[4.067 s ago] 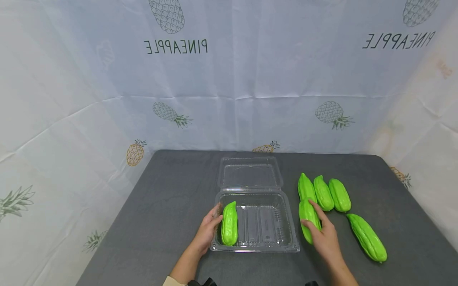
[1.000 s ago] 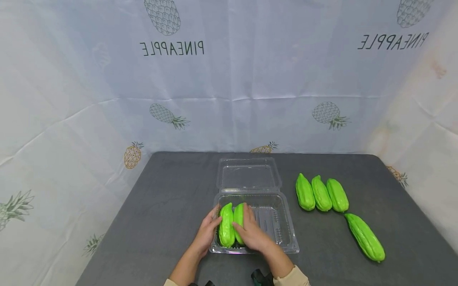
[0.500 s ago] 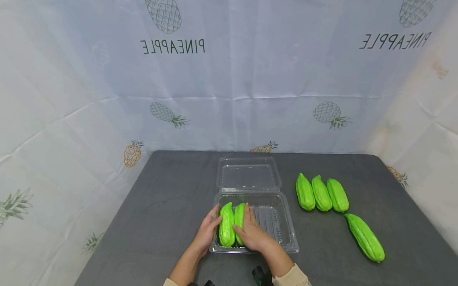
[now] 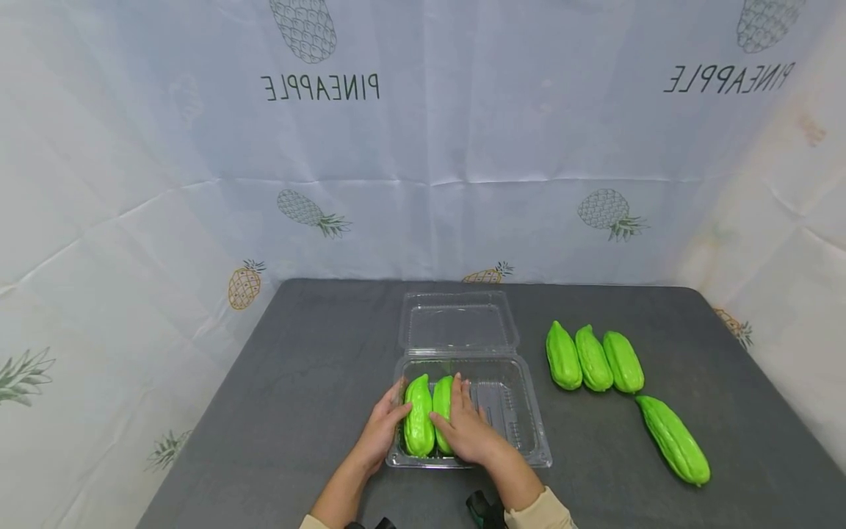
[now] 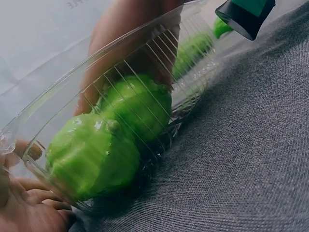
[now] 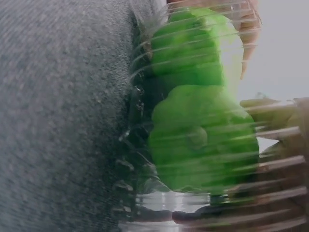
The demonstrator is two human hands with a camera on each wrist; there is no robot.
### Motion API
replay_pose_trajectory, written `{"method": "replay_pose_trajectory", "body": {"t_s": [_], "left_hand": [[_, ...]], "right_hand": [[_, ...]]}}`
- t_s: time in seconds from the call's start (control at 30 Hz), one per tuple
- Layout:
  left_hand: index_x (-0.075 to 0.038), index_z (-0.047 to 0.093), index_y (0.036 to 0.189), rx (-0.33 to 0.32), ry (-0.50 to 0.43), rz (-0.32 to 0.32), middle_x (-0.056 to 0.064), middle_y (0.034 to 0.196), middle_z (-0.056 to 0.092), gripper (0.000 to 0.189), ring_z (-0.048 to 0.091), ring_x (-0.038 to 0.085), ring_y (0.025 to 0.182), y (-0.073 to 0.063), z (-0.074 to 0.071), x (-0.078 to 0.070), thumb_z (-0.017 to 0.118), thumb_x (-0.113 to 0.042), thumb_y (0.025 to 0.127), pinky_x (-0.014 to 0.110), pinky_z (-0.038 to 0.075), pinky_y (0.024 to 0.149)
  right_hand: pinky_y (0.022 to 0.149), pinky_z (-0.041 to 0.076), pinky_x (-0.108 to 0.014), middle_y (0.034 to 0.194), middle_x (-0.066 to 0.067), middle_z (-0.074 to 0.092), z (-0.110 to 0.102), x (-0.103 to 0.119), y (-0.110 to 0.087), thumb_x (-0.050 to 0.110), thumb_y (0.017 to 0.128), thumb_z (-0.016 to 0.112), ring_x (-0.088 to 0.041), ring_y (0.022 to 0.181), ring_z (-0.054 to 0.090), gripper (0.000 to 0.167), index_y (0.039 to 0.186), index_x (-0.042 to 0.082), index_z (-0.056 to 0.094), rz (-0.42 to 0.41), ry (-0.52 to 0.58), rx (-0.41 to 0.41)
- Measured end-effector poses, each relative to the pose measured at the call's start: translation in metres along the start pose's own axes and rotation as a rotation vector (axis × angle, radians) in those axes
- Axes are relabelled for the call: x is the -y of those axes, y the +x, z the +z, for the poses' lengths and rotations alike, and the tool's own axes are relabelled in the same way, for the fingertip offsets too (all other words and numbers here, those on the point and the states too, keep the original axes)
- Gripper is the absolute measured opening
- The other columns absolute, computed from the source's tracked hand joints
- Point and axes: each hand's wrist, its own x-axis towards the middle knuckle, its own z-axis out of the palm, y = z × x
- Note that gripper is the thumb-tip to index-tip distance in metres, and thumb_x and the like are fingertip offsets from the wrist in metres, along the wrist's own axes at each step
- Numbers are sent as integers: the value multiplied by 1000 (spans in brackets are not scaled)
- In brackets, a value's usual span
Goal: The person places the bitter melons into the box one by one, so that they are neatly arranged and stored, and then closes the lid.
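Note:
In the head view a clear plastic clamshell container [image 4: 502,400] lies with its lid folded back. Two green bitter melons stand side by side in its left part: the left melon [image 4: 419,422] along the wall, the right melon [image 4: 443,400] against it. My left hand [image 4: 382,425] grips the container's left wall, thumb over the rim. My right hand [image 4: 472,435] holds the right melon between thumb and fingers, its fingers hiding that melon's right side. Through the ribbed plastic, the left wrist view shows both rounded melon ends [image 5: 91,157]; the right wrist view is blurred.
On the right of the dark table [image 4: 317,367], three bitter melons [image 4: 594,358] lie in a row. Another melon [image 4: 674,441] lies slanted nearer the front. The transparent lid [image 4: 461,323] lies behind the container. A pineapple-print cloth [image 4: 423,147] hangs behind the table.
My right hand has carried a bitter melon from the right group leftward into the container, next to the first. Its fingers have spread slightly since half a second ago. My left hand stays put.

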Motion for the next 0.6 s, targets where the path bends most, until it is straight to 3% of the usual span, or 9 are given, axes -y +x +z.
{"method": "replay_pose_trajectory", "body": {"t_s": [0.37, 0.6], "left_hand": [[10, 16, 144, -39, 24, -27, 27, 152, 16, 61, 9, 40, 142, 0, 3, 0, 43, -16, 96, 53, 8, 116], [9, 17, 145, -56, 29, -31, 26, 152, 17, 60, 10, 40, 142, -2, 2, 0, 43, -15, 97, 53, 9, 116]], "right_hand": [[106, 22, -66, 148, -39, 2, -3, 0, -2, 36, 95, 50, -55, 135, 12, 86, 144, -12, -1, -17, 0, -30], [107, 19, -67, 149, -37, -1, -26, 7, -10, 35, 96, 49, -53, 137, 10, 85, 144, -11, -3, -61, 12, -39]]}}
